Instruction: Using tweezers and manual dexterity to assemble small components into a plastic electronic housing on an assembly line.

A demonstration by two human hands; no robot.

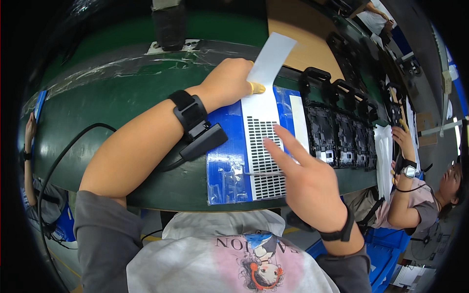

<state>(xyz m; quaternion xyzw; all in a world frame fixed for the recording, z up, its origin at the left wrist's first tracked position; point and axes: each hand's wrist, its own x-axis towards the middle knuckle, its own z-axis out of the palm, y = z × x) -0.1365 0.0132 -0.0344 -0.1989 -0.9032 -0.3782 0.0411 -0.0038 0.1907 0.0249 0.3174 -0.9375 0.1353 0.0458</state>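
Observation:
A long white sheet (259,106) with rows of small black rectangular stickers lies over a blue taped board (227,168). Its blank far end bends up off the board. My left hand (232,80) is closed on that end, with a yellow finger cot on the thumb pressing the paper. Over the stickers hovers my right hand (312,188), index and middle fingers stretched toward the rows. From under it a thin grey tool (261,174), like tweezers, points left across the sheet; the fingers around it are hidden.
Several black device frames with handles (337,132) stand right of the board. A black cabled module (207,141) is attached at my left wrist strap. Beyond is a dark post (168,27) on the green table (93,156). A co-worker's hand (404,141) is at the right; another person (30,134) is far left.

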